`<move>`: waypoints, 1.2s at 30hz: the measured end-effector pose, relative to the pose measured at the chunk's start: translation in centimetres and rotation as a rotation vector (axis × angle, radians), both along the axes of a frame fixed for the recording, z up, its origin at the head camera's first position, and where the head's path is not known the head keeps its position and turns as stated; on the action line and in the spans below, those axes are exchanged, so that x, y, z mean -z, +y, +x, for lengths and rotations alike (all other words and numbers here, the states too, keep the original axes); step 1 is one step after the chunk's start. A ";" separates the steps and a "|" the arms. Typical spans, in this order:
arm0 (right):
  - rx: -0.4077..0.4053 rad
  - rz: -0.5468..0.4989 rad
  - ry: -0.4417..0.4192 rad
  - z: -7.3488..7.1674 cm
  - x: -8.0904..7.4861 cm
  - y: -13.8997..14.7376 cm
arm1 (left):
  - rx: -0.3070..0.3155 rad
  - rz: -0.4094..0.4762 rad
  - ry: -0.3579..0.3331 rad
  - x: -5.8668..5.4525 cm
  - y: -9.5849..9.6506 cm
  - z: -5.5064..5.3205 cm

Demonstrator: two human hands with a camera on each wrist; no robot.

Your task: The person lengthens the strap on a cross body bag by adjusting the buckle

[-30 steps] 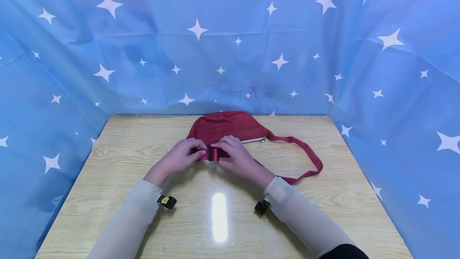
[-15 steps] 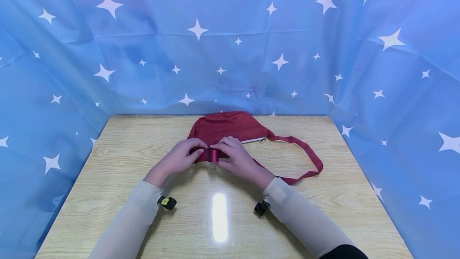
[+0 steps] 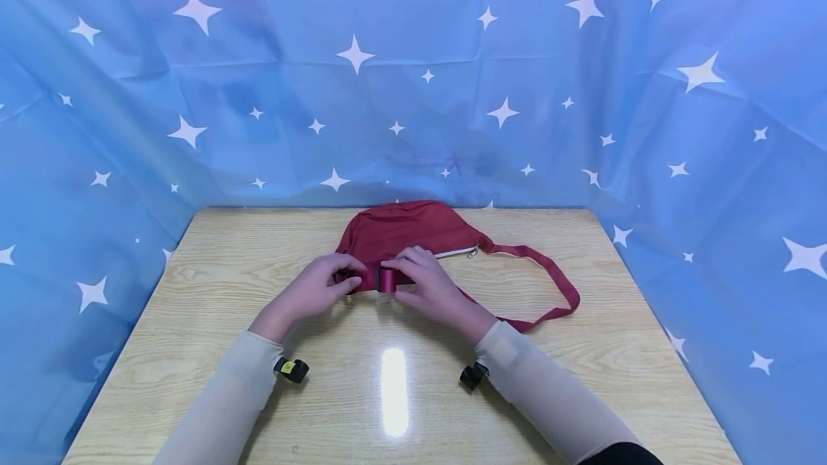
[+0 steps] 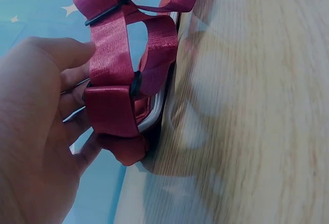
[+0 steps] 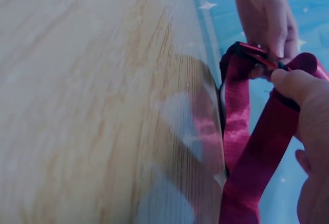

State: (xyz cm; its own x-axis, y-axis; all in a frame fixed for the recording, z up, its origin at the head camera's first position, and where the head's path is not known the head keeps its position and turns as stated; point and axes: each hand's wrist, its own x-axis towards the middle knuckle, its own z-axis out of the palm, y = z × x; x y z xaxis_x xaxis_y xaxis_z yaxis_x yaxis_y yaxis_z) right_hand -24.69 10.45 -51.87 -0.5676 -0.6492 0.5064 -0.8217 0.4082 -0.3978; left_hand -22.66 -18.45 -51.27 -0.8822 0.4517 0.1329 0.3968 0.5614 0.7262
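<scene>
A dark red waist bag (image 3: 407, 228) lies at the far side of the table. My left hand (image 3: 313, 284) is at its near left, with the thumb at the edge of the red strap (image 4: 109, 54) and the other fingers behind it in the left wrist view. My right hand (image 3: 433, 287) pinches the strap close to a black slide buckle (image 4: 103, 16), its thumb on top in the right wrist view. The strap stands up in a loop between the hands. A second dark buckle (image 4: 135, 84) sits lower down. Fingers partly hide the webbing.
The rest of the strap (image 3: 562, 282) curves over the wooden table (image 3: 323, 407) to the right. A silver zip (image 3: 455, 252) runs along the bag's near edge. Blue cloth (image 3: 413, 92) with white stars hangs behind and at both sides.
My left hand has slid slightly left along the strap, its thumb and forefinger farther from the black buckle. The right hand has stayed nearly in place, and the bag has not moved.
</scene>
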 end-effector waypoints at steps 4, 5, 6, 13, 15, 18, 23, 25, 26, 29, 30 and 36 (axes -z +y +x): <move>-0.004 0.003 -0.003 0.0 0.1 0.0 | 0.003 -0.029 0.027 0.0 -0.1 -0.1; -0.005 0.003 -0.004 0.0 0.1 0.0 | 0.006 -0.032 0.036 0.0 -0.1 -0.1; -0.006 0.004 -0.006 0.0 0.1 0.0 | 0.011 -0.033 0.047 -0.1 -0.1 -0.2; -0.005 0.003 0.001 0.0 0.1 0.0 | 0.041 -0.028 0.106 -0.2 0.1 -0.5; -0.005 0.001 -0.002 0.0 0.1 0.0 | 0.044 -0.024 0.109 -0.2 0.3 -0.5; -0.006 0.001 -0.012 -0.1 0.1 0.1 | 0.047 -0.008 0.104 -0.5 0.6 -0.6; -0.011 0.006 -0.011 -0.1 0.2 0.0 | 0.060 0.009 0.104 -0.8 1.3 -0.8; -0.015 0.005 -0.011 0.0 0.1 -0.1 | 0.066 0.009 0.104 -0.8 1.6 -0.9; -0.015 0.007 -0.015 0.0 0.1 -0.2 | 0.068 0.008 0.103 -0.7 1.7 -1.0; -0.018 0.005 -0.026 0.0 0.0 -0.3 | 0.072 0.010 0.102 -0.7 2.0 -1.1; -0.019 0.004 -0.029 0.1 -0.1 -0.3 | 0.071 0.011 0.100 -0.8 2.0 -1.0; -0.016 -0.004 -0.009 0.1 0.0 -0.4 | 0.056 -0.019 0.094 -0.9 2.2 -0.6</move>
